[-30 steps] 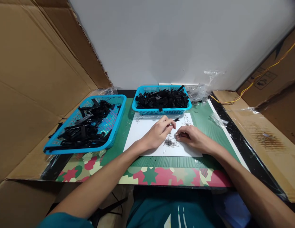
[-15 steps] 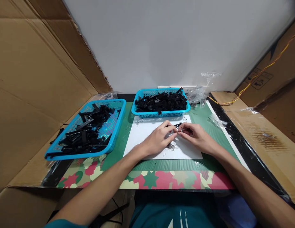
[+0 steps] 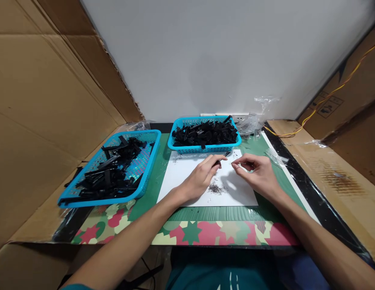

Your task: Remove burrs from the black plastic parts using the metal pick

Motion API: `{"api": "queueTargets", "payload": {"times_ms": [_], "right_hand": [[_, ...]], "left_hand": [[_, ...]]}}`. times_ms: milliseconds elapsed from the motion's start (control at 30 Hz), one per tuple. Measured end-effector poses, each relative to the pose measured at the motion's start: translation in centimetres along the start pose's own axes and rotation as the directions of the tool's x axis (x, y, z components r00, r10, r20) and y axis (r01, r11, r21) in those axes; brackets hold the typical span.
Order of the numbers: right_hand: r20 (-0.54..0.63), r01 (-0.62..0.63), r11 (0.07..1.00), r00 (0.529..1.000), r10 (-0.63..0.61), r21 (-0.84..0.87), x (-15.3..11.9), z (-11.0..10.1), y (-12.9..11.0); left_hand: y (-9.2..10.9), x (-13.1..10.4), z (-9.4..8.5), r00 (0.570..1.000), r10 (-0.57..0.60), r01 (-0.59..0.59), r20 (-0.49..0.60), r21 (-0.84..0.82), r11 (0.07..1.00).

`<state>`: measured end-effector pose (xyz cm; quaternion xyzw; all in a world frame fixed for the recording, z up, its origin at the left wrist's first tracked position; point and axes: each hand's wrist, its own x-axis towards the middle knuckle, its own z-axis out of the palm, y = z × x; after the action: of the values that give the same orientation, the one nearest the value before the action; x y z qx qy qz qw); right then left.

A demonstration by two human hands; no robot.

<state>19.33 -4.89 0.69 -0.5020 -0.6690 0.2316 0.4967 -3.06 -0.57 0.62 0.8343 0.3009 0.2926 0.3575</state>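
Observation:
My left hand (image 3: pixel 204 173) is closed around a slim black plastic part (image 3: pixel 226 154), whose far end shows past the fingertips. Apart from it, to the right, my right hand (image 3: pixel 253 171) pinches with thumb and forefinger; whatever sits in that pinch is too small to name. Below and between the hands, a heap of tiny metal pieces (image 3: pixel 216 188) lies on the white sheet (image 3: pixel 172 183). A few more tiny pieces are scattered near the sheet's back corners.
A blue basket (image 3: pixel 205 150) full of black plastic parts stands behind the sheet. Another blue basket (image 3: pixel 149 169) with longer black parts is at the left. Clear plastic bags (image 3: pixel 250 125) lie at the back right. Cardboard walls (image 3: pixel 33 100) flank the table, and a yellow cable (image 3: pixel 314 114) runs at right.
My right hand has drawn away to the right from my left hand, where their fingertips met before. The heap of metal pieces is now more exposed.

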Motion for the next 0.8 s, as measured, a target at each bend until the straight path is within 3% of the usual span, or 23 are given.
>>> {"api": "queueTargets", "payload": {"times_ms": [167,367,567,700,800], "right_hand": [[-0.053,0.077,0.996,0.995,-0.079,-0.043,-0.2,0.1,-0.7],[0.016,-0.189,0.982,0.982,0.188,0.026,0.0,0.5,0.3],[-0.085,-0.294,0.938,0.946,0.313,0.184,0.7,-0.3,1.3],[-0.102,-0.337,0.917,0.926,0.363,0.212,0.9,-0.7,1.4],[-0.077,-0.34,0.92,0.93,0.359,0.194,0.9,-0.8,1.5]], "left_hand": [[-0.1,-0.1,0.3,0.997,-0.002,-0.001,-0.071,-0.04,0.999],[0.2,-0.1,0.1,0.997,0.065,-0.056,-0.039,0.195,0.979],[1.4,0.0,1.1,0.967,0.21,-0.245,0.145,0.289,0.926],[1.8,0.2,2.7,0.934,0.226,-0.32,0.276,0.372,0.871],[1.7,0.2,3.4,0.928,0.222,-0.331,0.299,0.389,0.86]]}}
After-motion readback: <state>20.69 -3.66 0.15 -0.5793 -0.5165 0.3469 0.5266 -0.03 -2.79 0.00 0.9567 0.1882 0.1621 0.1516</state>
